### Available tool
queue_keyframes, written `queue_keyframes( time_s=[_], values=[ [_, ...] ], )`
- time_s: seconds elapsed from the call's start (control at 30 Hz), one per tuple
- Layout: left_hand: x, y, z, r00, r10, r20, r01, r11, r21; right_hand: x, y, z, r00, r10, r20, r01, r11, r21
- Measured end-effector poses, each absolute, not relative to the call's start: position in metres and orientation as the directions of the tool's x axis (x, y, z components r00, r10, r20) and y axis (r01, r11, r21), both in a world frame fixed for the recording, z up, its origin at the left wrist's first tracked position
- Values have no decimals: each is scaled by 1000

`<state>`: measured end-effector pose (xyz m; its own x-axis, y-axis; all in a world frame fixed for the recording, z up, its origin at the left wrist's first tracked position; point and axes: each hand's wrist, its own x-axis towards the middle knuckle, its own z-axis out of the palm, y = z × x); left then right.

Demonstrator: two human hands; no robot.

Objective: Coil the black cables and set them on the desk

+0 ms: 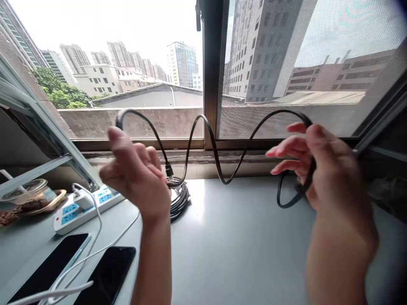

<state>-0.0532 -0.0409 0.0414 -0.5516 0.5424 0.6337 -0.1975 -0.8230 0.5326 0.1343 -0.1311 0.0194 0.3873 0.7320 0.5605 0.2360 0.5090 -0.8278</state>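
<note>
A black cable [213,146] hangs in loose waves between my two raised hands, in front of the window. My left hand [135,169] is closed, pinching the cable between thumb and fingers; a black plug end [168,170] dangles just right of it. On the right, my right hand [321,165] grips the cable between thumb and curled fingers, its other fingertips spread apart. Below that hand a further loop of the cable [288,206] droops. A coiled black cable [180,203] lies on the table behind my left hand, partly hidden by it.
A white power strip [85,209] with blue sockets lies at the left, a white charger [83,199] plugged in. Two dark-screened phones [52,267] and white cords [101,245] lie nearer. A lidded cup [27,192] stands far left. Window frame [212,76] and sill bound the grey tabletop [235,245].
</note>
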Motion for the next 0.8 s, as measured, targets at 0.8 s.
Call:
queue_keyframes(
  time_s=[0.8],
  values=[
    [-31,-63,26,389,409,825,303,-903,305,131,-109,13,-11,828,561,577,464,-673]
  ],
)
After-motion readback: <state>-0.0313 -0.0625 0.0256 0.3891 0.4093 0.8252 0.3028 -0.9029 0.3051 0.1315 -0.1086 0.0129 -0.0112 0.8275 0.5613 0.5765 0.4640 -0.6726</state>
